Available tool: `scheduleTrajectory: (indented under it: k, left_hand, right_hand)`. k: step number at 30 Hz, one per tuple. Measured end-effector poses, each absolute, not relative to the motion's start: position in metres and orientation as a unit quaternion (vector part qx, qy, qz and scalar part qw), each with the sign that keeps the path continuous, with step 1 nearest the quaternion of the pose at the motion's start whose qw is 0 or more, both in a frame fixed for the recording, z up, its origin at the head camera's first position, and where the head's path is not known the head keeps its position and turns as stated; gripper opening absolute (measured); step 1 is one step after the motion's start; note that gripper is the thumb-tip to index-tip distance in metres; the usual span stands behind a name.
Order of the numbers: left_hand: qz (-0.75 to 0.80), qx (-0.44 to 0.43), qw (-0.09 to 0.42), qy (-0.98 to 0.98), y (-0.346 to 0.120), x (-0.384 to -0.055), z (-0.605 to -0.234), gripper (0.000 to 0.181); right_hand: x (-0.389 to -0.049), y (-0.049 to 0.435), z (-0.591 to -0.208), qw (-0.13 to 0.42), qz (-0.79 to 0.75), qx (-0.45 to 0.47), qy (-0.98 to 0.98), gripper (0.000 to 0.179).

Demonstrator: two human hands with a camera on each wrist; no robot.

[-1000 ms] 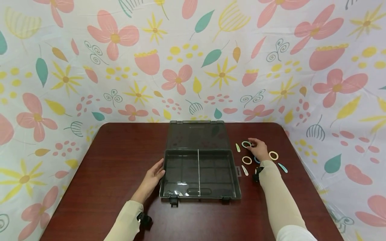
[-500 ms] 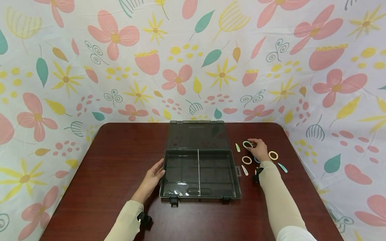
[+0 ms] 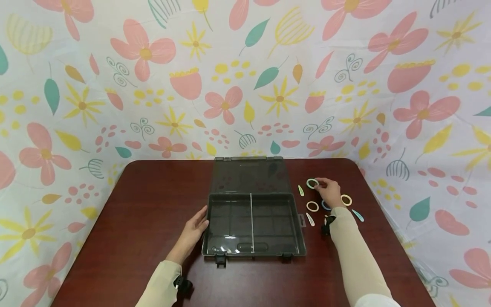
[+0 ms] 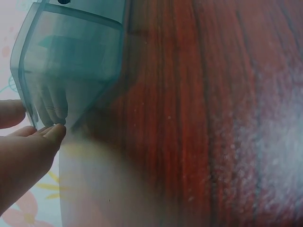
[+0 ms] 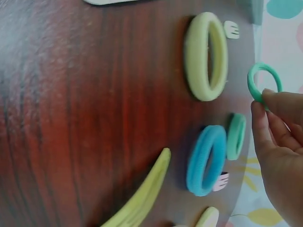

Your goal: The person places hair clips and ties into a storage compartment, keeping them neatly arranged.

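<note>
Both hands are busy: my R hand (image 3: 330, 193) has the green ring (image 5: 252, 86) pinched b/w fingertips, by the edge nearest my palm. L hand (image 3: 192, 232) isn't holding on tight; its fingers look pretty straight & just touch the side of the big dark box (image 3: 276, 224). What's new: half a sec ago the ring looked a tad lower, & now it's up off the table (image 3: 145, 200), w/ R hand a bit higher too. L hand looks the same. So I think my pinch is good & the ring is free to carry. It's near the small green clip (image 3: 301, 191), just past my R fingertips. The box is b/w my hands, lid (image 3: 249, 175) lying open past them, thin pale divider (image 3: 251, 224) down the middle. Pale yellow ring (image 5: 195, 59) & white clip (image 3: 310, 219) are on the box side of my R hand, blue ring (image 5: 196, 163) is partly hidden by it, other yellow ring (image 3: 342, 199) & blue clip (image 3: 358, 215) are on its far side.
</note>
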State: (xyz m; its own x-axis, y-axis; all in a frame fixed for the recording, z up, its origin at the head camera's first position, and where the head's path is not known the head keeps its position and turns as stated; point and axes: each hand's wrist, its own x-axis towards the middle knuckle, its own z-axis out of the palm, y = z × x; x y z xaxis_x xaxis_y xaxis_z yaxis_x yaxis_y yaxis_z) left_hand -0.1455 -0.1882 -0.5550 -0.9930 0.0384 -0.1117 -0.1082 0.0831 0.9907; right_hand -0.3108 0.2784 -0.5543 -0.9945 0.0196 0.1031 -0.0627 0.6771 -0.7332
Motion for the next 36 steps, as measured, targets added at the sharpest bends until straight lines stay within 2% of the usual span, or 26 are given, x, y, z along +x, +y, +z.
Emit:
scheduleTrajectory:
  k: [8,18,25,36]
  left_hand:
    - [0.677,-0.023,0.044,0.735,-0.188,-0.144,-0.557,0.056]
    - [0.671,-0.028,0.041,0.74,-0.188,-0.144,-0.56,0.055]
    - [0.671,-0.027,0.042,0.74,-0.187,-0.145,-0.558,0.055]
    - [0.679,-0.028,0.05,0.732,-0.188,-0.145,-0.559,0.055]
  right_hand:
    - [-0.309,0.271,-0.543,0.041,0.416,0.004,-0.909,0.035]
    - [-0.302,0.252,-0.527,-0.007,0.489,-0.006,-0.872,0.044]
    - [-0.298,0.231,-0.512,-0.017,0.568,0.007,-0.823,0.042]
    - [-0.296,0.196,-0.505,-0.026,0.611,0.022,-0.791,0.039]
